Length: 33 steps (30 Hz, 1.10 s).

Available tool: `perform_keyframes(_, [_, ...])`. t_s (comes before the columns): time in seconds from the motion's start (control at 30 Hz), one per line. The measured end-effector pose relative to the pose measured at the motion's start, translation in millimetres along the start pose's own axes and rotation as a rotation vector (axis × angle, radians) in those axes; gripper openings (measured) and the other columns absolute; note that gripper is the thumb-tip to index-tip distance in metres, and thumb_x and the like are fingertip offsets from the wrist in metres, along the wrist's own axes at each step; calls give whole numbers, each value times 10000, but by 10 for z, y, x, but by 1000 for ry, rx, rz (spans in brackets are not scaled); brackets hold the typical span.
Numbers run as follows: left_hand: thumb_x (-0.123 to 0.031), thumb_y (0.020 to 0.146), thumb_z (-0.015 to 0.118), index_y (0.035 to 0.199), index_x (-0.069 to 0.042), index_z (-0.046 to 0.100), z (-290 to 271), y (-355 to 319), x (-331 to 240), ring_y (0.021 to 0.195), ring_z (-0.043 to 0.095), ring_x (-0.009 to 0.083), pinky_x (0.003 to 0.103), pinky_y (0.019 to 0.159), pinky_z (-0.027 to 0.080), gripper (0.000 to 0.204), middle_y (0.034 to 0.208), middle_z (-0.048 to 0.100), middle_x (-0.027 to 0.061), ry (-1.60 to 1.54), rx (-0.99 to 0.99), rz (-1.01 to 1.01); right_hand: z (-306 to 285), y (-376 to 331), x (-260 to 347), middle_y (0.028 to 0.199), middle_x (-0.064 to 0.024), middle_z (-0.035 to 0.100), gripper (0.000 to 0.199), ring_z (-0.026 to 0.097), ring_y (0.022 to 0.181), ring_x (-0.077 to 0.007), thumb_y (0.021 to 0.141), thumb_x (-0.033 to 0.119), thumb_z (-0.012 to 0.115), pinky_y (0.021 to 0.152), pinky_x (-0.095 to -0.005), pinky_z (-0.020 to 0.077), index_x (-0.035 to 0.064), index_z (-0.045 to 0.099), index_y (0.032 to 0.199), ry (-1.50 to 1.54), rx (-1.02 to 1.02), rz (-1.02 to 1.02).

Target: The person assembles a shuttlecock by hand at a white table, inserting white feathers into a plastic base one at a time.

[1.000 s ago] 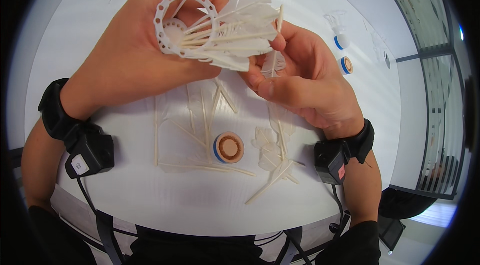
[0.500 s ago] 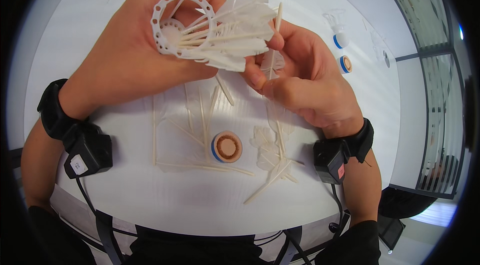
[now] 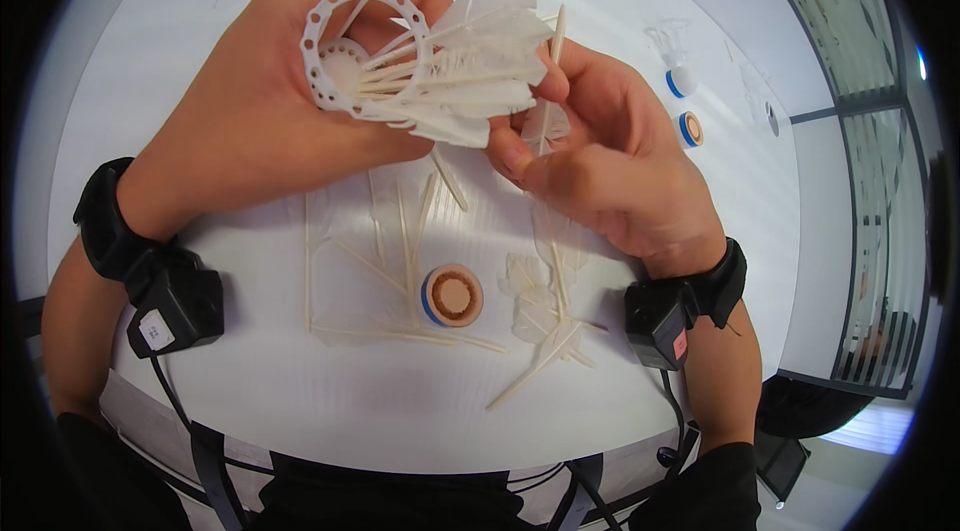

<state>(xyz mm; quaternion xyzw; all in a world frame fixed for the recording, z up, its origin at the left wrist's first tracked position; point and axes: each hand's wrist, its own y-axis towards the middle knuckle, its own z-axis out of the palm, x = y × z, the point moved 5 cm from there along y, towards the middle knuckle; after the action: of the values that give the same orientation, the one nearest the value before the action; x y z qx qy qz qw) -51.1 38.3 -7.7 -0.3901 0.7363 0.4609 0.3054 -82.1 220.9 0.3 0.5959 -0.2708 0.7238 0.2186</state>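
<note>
Left hand (image 3: 250, 121): fingers wrapped round the white holed ring (image 3: 345, 41), holding it up over the table (image 3: 150, 41); feathers (image 3: 470, 61) fan out of the ring to the right
Right hand (image 3: 610, 171): thumb and fingertips pinched on one feather (image 3: 545, 111), its quill upright beside the fan
Hands: close together, almost touching at the feathers
Table: cork base (image 3: 452, 296) with blue band below the hands; loose quills (image 3: 400, 261) and feathers scattered round it
Far right: two more corks (image 3: 688, 129)

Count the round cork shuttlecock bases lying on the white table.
3: one cork base among the loose feathers below the hands, two at the table's right edge. Hands may hide more.
</note>
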Motion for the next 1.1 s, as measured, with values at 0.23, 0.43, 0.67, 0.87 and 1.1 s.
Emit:
perform_keyframes(0.23, [-24,770,747,952,-21,619,12,6,17,765,562,108,259,711,478,223,841,625,17,-18,-15,1,8,19,-22,1016,-129,597,462,549,792,-180,783,-62,520,748,-270,434,-70,484,1244,235,46,-11])
perform_keyframes(0.43, [-34,771,746,938,-24,617,10,9,25,747,556,110,260,694,471,210,829,620,15,11,10,5,39,17,-17,990,-126,606,489,548,756,-169,803,-47,521,736,-271,433,-87,470,1288,129,42,-28])
perform_keyframes(0.67, [-49,775,747,888,-39,618,-5,27,-41,721,539,106,252,656,441,172,816,617,12,4,74,25,15,29,-42,1007,-150,621,522,570,791,-201,795,-57,510,764,-300,458,-101,461,1313,141,49,-38])
perform_keyframes(0.87, [-15,760,756,856,-41,648,69,13,-14,683,538,104,258,615,432,146,796,638,20,-3,82,90,-16,-15,-63,1144,-164,638,584,633,934,-229,794,-70,478,886,-323,495,-109,438,1376,189,-22,-19])
perform_keyframes(1.1, [68,710,711,893,-14,673,55,2,50,568,443,44,221,531,358,204,706,579,-24,110,92,-85,-63,1,-61,1300,-178,554,526,611,1106,-243,860,-48,475,965,-403,509,-107,438,1382,165,49,-2])
